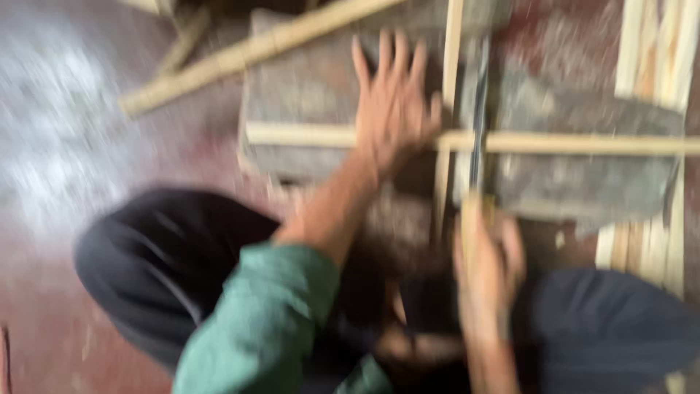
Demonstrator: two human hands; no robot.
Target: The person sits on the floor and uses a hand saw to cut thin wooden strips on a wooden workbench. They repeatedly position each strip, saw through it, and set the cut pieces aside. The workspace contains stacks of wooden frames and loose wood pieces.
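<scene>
The picture is blurred by motion. My left hand (pixel 392 98) lies flat with fingers spread, pressing a pale bamboo strip (pixel 569 143) that runs sideways across a grey stone block (pixel 306 95). My right hand (pixel 487 252) is closed around the wooden handle of a long dark blade (pixel 477 109), which points away from me and crosses the strip just right of my left hand. A second thin strip (pixel 450 66) runs lengthwise beside the blade.
A thick bamboo pole (pixel 248 55) lies diagonally at the top left. More split strips (pixel 649 58) are stacked at the right edge. My knees in dark trousers (pixel 160 255) fill the bottom. The floor (pixel 65 146) is reddish with pale dust.
</scene>
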